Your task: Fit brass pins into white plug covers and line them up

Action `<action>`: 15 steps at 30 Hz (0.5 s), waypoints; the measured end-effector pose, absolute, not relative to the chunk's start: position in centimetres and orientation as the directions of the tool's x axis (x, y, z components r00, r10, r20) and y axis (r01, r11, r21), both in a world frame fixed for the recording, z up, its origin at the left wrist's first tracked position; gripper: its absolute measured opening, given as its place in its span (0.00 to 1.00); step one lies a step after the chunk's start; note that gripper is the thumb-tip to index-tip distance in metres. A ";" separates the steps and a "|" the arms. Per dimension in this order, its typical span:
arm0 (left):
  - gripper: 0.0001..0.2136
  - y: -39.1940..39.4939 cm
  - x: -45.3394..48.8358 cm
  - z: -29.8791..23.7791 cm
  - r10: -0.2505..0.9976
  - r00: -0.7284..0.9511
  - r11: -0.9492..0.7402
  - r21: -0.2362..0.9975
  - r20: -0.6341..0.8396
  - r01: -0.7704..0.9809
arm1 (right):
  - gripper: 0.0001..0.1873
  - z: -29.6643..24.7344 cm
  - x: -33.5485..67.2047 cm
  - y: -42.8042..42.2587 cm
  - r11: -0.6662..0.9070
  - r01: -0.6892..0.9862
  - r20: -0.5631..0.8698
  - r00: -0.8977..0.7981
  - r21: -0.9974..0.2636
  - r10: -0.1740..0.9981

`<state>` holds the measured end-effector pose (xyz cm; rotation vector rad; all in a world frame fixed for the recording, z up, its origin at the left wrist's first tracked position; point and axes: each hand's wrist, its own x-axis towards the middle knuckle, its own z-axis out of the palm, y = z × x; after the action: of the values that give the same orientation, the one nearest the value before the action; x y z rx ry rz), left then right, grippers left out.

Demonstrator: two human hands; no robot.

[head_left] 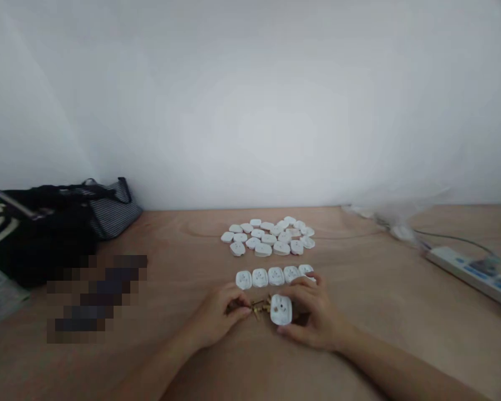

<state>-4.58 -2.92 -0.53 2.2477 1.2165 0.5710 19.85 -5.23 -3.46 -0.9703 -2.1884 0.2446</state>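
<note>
Lightly, the left hand pinches small brass pins between narrowed fingers while the right hand spreads around a light, stiff white plastic socket cover, gripping its rounded edges.

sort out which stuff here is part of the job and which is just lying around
Part of the job: left hand pinching brass contacts; right hand holding a white socket cover; row of white socket covers; pile of white socket covers

Just lying around: black bag; striped bag; white power strip; clear plastic bag
</note>
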 end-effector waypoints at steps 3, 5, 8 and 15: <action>0.04 -2.9 -4.6 -0.4 0.857 0.504 -0.463 0.589 0.107 0.662 | 0.25 -3.5 19.8 -5.2 0.704 0.561 0.546 -0.456 -0.436 0.702; 0.04 -2.8 -4.8 -0.5 0.862 0.496 -0.455 0.582 0.099 0.674 | 0.25 -3.4 19.8 -5.3 0.697 0.564 0.543 -0.450 -0.443 0.709; 0.06 -2.7 -4.9 -0.7 0.883 0.452 -0.433 0.599 0.131 0.673 | 0.24 -3.1 19.7 -5.5 0.689 0.571 0.537 -0.446 -0.446 0.717; 0.10 -3.4 -3.9 -0.5 0.821 0.430 -0.564 0.653 0.376 0.505 | 0.25 -2.6 19.5 -5.6 0.691 0.558 0.520 -0.461 -0.460 0.719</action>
<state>-3.87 -3.42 -0.47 2.2415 1.1210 0.9509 19.54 -5.63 -2.64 -0.9729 -2.1872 0.2909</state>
